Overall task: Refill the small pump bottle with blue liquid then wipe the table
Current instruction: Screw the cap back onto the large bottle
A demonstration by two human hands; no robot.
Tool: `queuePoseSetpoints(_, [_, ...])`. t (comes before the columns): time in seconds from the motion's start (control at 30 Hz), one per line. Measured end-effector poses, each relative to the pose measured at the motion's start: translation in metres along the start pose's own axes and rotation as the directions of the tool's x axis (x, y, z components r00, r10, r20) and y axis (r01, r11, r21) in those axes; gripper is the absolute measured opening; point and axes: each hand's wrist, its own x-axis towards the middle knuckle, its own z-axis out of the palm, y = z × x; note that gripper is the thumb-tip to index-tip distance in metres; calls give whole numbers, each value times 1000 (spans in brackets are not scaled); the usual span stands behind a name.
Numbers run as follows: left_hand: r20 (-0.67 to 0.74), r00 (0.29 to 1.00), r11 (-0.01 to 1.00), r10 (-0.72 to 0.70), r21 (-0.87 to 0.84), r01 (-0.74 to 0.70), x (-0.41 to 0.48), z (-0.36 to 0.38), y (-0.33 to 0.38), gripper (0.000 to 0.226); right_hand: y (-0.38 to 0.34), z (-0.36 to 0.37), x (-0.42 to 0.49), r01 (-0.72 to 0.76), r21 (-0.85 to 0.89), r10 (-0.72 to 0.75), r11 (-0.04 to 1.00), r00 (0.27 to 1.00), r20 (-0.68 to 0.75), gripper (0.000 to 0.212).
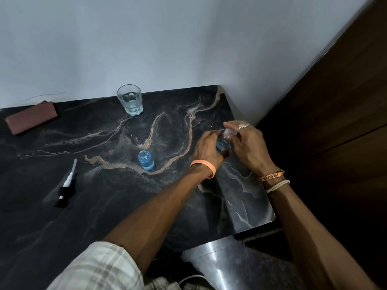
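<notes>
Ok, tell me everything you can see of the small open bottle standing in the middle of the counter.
The small bottle is clear, glass or plastic I cannot tell, and looks largely filled with blue liquid. Its round neck is open, with no pump or cap fitted. It stands upright on the dark marbled counter, a little to the left of the left hand. Nothing touches it.

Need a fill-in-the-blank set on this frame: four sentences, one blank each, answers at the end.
1. The open small bottle standing mid-table holds ____ liquid.
2. The pump head lies flat on the table, to the ____ of that bottle.
3. The left hand and right hand hold a second bottle whose cap is ____.
4. The glass stands at the table's far edge, close to the ____.
Answers: blue; left; white; wall.
</notes>
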Motion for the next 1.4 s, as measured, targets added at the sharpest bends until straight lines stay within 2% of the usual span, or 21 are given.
queuePoseSetpoints(0.13, [4,999,999,-48,-17,48,3,-2,7,54,7,5,-1,97,-158,-77,983,989,123,33])
queuePoseSetpoints(0.33, [-25,999,1000,-27,-13,26,4,-3,8,40,9,5,4,127,-267,-91,955,985,144,31])
queuePoseSetpoints(0.47, [-5,1000,1000,1,-11,-1,4,-1,7,42,12,2,5,178,-326,-126,928,976,175,28])
queuePoseSetpoints(0.57, [5,1000,999,-23,-23,23,5,-2,6,44,15,7,4,108,-382,-72,918,992,106,31])
queuePoseSetpoints(0.7, [4,1000,999,-27,-32,27,4,-2,5,47,18,12,2,96,-279,-57,956,988,143,47])
queuePoseSetpoints(0.83, [-2,1000,999,-27,-46,27,4,-4,6,48,21,14,5,57,-290,-25,955,994,110,41])
queuePoseSetpoints(0.93, [-7,1000,999,-25,-43,25,3,-4,8,44,17,12,3,81,-270,-51,959,992,115,50])
queuePoseSetpoints(1.0, [-1,1000,999,-28,-44,28,3,-6,8,44,15,14,2,150,-281,-117,948,984,131,43])
queuePoseSetpoints(1.07, [-2,1000,998,-26,-50,26,3,-7,8,40,15,15,5,139,-323,-103,936,987,124,33])
queuePoseSetpoints(1.13, [-11,1000,999,-18,-49,18,3,-7,8,36,13,15,6,64,-283,-34,957,993,110,42])
queuePoseSetpoints(1.2, [-16,1000,999,-15,-41,14,2,-7,8,36,13,15,5,67,-242,-41,968,993,110,53])
queuePoseSetpoints(1.3, [-12,1000,999,-16,-33,15,2,-7,7,38,13,18,5,117,-317,-82,941,989,123,35])
queuePoseSetpoints(1.4, [3,1000,999,-28,-38,28,2,-7,7,38,11,15,7,59,-314,-16,948,990,138,23])
